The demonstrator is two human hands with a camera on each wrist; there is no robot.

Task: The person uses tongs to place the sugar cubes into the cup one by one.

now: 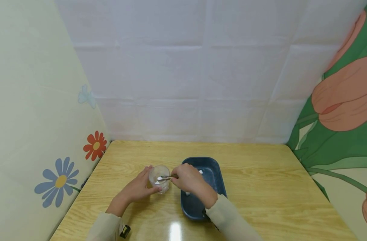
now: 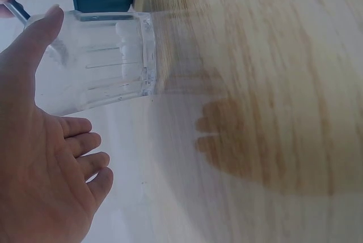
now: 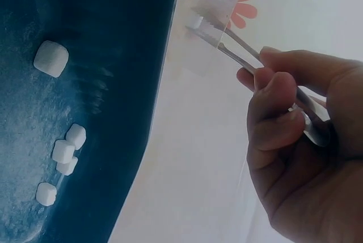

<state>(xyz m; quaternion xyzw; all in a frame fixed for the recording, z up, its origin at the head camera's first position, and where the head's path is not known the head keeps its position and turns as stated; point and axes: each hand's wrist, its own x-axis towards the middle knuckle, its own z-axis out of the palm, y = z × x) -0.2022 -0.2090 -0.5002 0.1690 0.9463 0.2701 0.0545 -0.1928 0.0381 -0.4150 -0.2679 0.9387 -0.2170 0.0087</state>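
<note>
My left hand (image 1: 138,187) holds a clear drinking glass (image 2: 99,76) that stands on the table, thumb on its near side and fingers around the far side. White pieces (image 2: 126,56) lie at the glass's bottom. In my right hand (image 1: 190,179) is a pair of slim metal tongs (image 3: 241,57), pinched between thumb and fingers. Their toothed tips reach into the glass's mouth, with a small white cube (image 3: 197,22) at them; whether they grip it is hard to tell. More rounded white cubes (image 3: 51,59) lie in a dark blue tray (image 1: 215,177) under my right forearm.
The tray stands just right of the glass on a wood-grain table (image 1: 262,187). A white cloth backdrop (image 1: 183,83) rises behind the table. Flower-printed sheets (image 1: 35,117) flank it on both sides.
</note>
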